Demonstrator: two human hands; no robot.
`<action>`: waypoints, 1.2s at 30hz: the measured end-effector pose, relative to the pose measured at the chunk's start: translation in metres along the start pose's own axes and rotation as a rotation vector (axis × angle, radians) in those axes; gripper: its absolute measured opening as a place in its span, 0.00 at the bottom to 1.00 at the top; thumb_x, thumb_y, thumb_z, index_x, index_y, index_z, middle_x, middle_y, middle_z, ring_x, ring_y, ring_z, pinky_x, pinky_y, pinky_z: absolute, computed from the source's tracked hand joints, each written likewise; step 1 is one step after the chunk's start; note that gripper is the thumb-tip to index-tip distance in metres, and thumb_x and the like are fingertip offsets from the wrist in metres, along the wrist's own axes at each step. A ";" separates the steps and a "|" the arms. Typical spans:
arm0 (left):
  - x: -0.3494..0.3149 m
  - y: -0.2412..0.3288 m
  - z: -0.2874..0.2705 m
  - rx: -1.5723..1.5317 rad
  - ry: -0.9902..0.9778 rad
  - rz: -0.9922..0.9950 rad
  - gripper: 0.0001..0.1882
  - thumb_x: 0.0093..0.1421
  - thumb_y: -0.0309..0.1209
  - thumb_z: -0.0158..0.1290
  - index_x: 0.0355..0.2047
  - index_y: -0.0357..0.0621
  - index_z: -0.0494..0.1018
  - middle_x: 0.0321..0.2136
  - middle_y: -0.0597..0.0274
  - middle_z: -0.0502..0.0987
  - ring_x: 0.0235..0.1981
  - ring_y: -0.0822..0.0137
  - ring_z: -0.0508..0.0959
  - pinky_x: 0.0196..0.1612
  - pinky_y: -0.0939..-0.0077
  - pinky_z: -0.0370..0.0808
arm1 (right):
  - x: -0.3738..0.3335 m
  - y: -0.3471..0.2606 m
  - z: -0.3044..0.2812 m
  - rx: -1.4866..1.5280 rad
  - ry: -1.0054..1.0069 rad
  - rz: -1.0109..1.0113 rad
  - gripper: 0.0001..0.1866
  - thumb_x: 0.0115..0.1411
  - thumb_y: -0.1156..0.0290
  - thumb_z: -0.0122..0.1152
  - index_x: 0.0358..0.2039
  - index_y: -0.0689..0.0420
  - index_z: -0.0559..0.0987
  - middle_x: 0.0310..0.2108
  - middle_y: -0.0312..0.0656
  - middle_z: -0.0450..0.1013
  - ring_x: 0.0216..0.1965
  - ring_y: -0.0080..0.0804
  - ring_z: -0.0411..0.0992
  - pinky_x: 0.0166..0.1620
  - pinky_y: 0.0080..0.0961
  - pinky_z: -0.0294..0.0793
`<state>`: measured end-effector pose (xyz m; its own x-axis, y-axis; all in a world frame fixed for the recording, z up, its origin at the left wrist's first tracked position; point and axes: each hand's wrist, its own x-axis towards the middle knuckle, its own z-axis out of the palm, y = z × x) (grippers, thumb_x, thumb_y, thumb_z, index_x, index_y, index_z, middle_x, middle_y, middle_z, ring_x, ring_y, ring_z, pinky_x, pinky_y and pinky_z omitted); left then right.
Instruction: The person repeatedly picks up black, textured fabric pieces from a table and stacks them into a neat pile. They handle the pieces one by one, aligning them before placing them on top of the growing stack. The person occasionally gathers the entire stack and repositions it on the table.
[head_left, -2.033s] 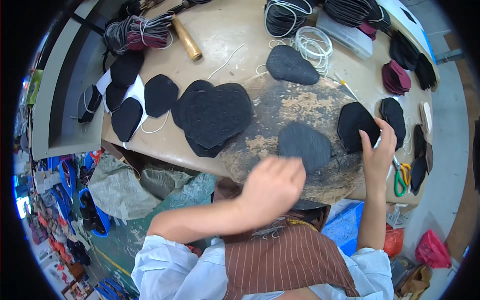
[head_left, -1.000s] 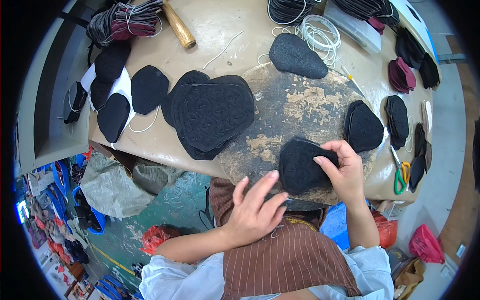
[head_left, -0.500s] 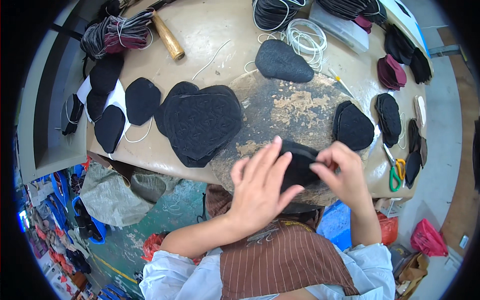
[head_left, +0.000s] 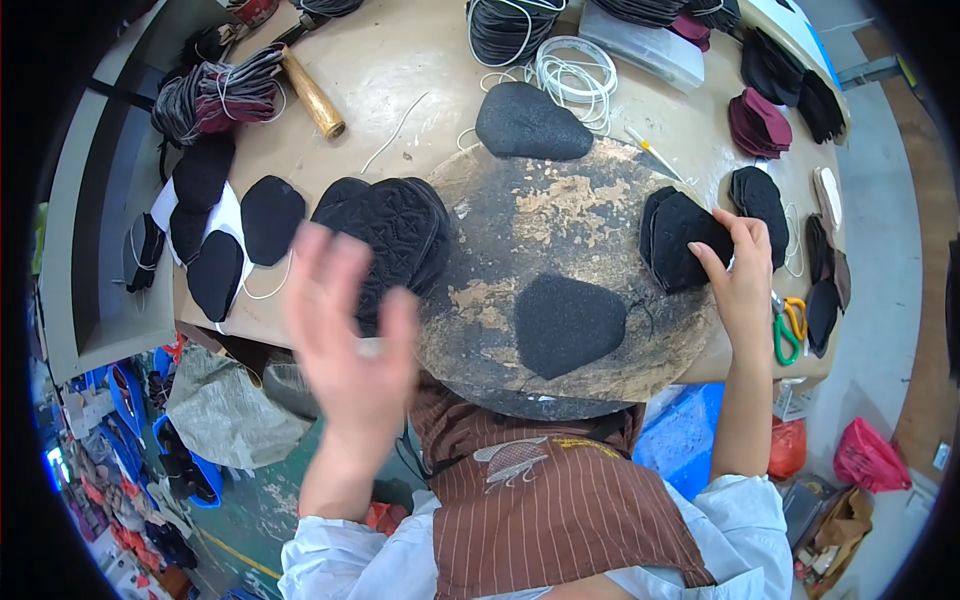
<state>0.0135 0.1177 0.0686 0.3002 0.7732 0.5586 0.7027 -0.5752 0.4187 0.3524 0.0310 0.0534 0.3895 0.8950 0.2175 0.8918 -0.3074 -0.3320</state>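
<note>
My left hand (head_left: 350,320), smeared by motion with its fingers spread, hovers in front of the left stack of black quilted fabric pieces (head_left: 405,235) and hides part of it. Thumb and fingers of my right hand (head_left: 742,265) close on the edge of a black fabric piece (head_left: 685,243), topmost on the smaller right stack. Between my hands a single black textured piece (head_left: 570,328) lies flat on a worn round board (head_left: 480,340). A rounded dark pad (head_left: 535,120) rests at the board's far edge.
Scissors (head_left: 788,330) with green and orange handles lie at the right, near another black stack (head_left: 760,210). Farther back are a white cord coil (head_left: 575,75), maroon pieces (head_left: 758,122) and a wooden handle (head_left: 312,92). Loose black pieces (head_left: 272,220) lie at the left.
The black piece my hands were handling now lies flat on the board. My left hand has moved left to the quilted stack, and my right hand has moved right and away to the smaller stack.
</note>
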 end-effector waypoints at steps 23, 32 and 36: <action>-0.105 0.039 0.019 -0.344 -0.460 -0.007 0.22 0.46 0.34 0.65 0.42 0.44 0.74 0.59 0.28 0.55 0.60 0.41 0.59 0.57 0.48 0.60 | -0.043 -0.075 0.038 0.933 -0.480 0.286 0.11 0.53 0.77 0.67 0.33 0.61 0.73 0.28 0.32 0.71 0.32 0.16 0.68 0.36 0.16 0.69; -0.101 0.043 0.022 -0.370 -0.510 0.097 0.29 0.45 0.36 0.65 0.49 0.43 0.70 0.59 0.32 0.58 0.62 0.46 0.59 0.60 0.48 0.55 | -0.043 -0.076 0.042 0.863 -0.458 0.281 0.12 0.51 0.76 0.68 0.32 0.61 0.73 0.28 0.34 0.72 0.31 0.16 0.68 0.36 0.17 0.70; -0.085 0.052 0.030 -0.186 -0.682 0.220 0.39 0.46 0.49 0.61 0.56 0.44 0.66 0.62 0.47 0.60 0.64 0.56 0.59 0.62 0.50 0.50 | -0.043 -0.078 0.040 0.795 -0.432 0.241 0.12 0.51 0.75 0.68 0.32 0.62 0.74 0.26 0.37 0.73 0.29 0.19 0.70 0.34 0.19 0.71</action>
<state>0.0440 0.0305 0.0216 0.7982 0.5942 0.0994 0.4778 -0.7248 0.4964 0.2568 0.0296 0.0332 0.2821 0.9273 -0.2460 0.3169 -0.3321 -0.8884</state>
